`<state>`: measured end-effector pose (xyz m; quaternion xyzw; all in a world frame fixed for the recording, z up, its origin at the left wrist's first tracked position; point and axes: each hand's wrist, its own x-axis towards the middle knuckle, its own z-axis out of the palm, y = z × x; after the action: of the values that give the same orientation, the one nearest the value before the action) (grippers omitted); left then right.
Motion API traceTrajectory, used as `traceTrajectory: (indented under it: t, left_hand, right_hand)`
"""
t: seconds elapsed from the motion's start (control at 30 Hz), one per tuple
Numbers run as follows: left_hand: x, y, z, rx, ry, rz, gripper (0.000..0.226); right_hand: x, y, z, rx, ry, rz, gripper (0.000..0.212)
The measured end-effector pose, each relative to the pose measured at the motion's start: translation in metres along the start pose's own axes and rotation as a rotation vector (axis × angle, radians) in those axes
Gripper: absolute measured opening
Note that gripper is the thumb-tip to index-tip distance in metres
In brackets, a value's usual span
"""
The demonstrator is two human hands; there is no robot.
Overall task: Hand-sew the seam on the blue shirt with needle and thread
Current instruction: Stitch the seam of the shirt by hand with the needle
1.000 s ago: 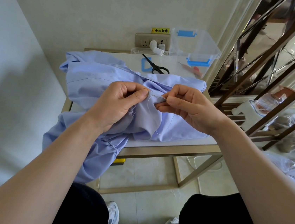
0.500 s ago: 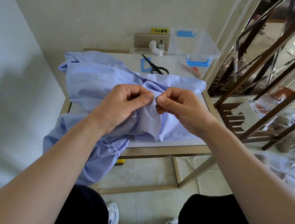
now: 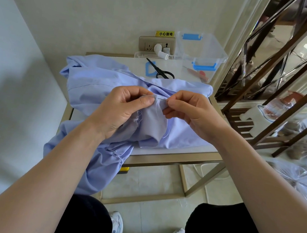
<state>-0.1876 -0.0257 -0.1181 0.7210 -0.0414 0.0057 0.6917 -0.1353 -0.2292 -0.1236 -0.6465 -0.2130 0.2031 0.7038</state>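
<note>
A light blue shirt [image 3: 94, 90] lies crumpled on a small table and hangs over its front left corner. My left hand [image 3: 123, 109] grips a raised fold of the shirt, thumb pressed on the cloth at the seam. A thin needle [image 3: 155, 97] lies level through the top of that fold, between my two hands. Its right end is pinched by the fingertips of my right hand [image 3: 189, 112]. White thread [image 3: 157, 108] trails down the fold just below the needle. Loose white stitches show at the frayed edge by my left palm.
Black scissors [image 3: 161, 72] and a blue plastic piece lie behind the shirt. A clear box [image 3: 202, 51] with blue clips stands at the back right, beside a wall socket [image 3: 149, 44] and white spool [image 3: 160, 53]. The table's metal rim [image 3: 172, 157] faces me. A brown rack [image 3: 265, 102] stands right.
My hands closed together over the fold. The needle now shows across the top of the fold, its point reaching my left fingers.
</note>
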Motion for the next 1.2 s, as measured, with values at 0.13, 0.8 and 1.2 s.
traceTrajectory:
  t: [0.13,0.8,1.2]
  left_hand:
    - [-0.001,-0.001,0.003,0.073,-0.058,-0.007,0.009]
    - [-0.001,0.000,0.009,0.225,0.044,-0.036,0.017]
    - [0.000,0.000,0.005,0.258,0.234,-0.019,0.015]
  right_hand:
    - [-0.001,0.001,0.005,-0.037,0.012,-0.019,0.010]
    - [-0.004,-0.005,0.025,-0.742,0.147,-0.521,0.004]
    - [-0.022,-0.033,0.005,0.032,-0.771,0.368,0.004]
